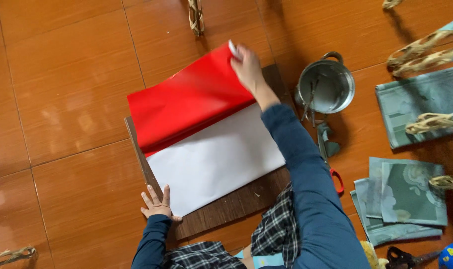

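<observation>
Glossy orange-brown floor tiles spread under everything, and a dark wooden board lies flat on them as the work surface. On the board rests a large sheet of paper, red on one face and white on the other, its far half lifted and curling over. The right hand has its fingers pinched closed on the far corner of the sheet, drawing the red flap across. The left hand lies flat with fingers spread open, pressing on the board at the near-left corner of the sheet. To fold this cleanly, I would judge the corner should be carried slowly so the edges meet squarely, with the left palm firm so nothing slides, and the crease pressed only once the edges line up. Off to the right stand a small metal pot with tools inside, red-handled scissors, and stacks of grey-green patterned paper.
</observation>
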